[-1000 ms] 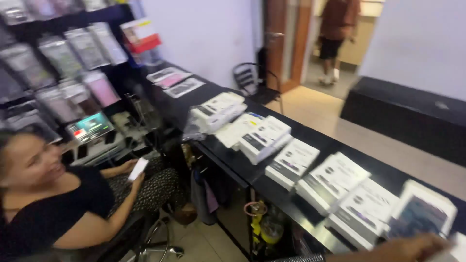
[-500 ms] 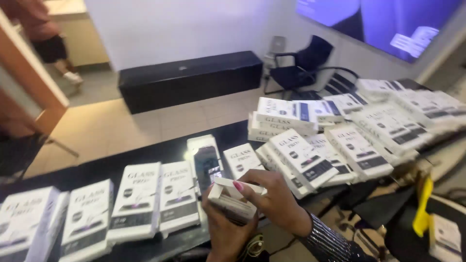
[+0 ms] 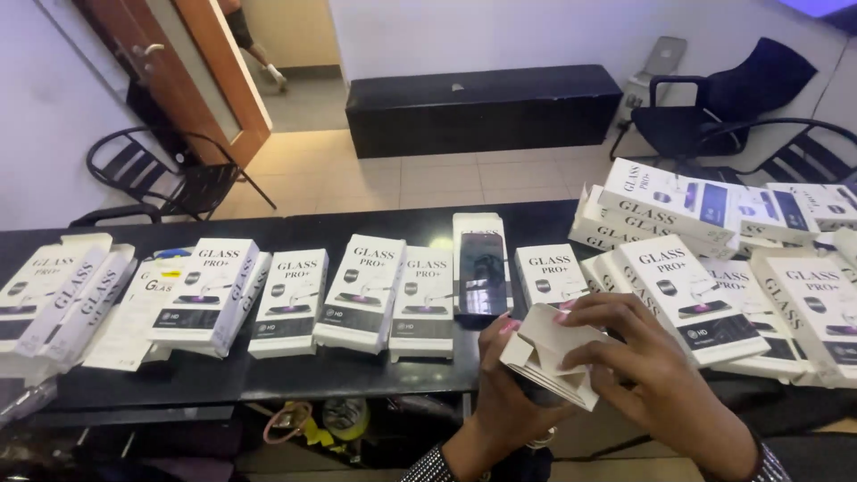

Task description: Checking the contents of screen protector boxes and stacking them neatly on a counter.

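Note:
Both my hands hold a small white cardboard box [image 3: 552, 361] with its flap bent open, just in front of the black counter [image 3: 339, 375]. My left hand [image 3: 502, 393] grips it from below and behind. My right hand [image 3: 656, 370] covers its right side, fingers on the flap. A dark glass screen sheet [image 3: 483, 272] lies on a white box on the counter right behind my hands. Rows of white flat boxes [image 3: 361, 290] cover the counter to the left and right.
Stacked white boxes [image 3: 678, 210] pile up at the right end. Beyond the counter are a tiled floor, a long black bench [image 3: 482, 107], black chairs [image 3: 732, 98] at right, a metal chair [image 3: 170, 174] and a wooden door [image 3: 201, 71] at left. A person's legs [image 3: 254, 40] show in the doorway.
The view has swung from a seated person at the left to the counter in front of me. The white box has come up into both hands, with its flap bent open.

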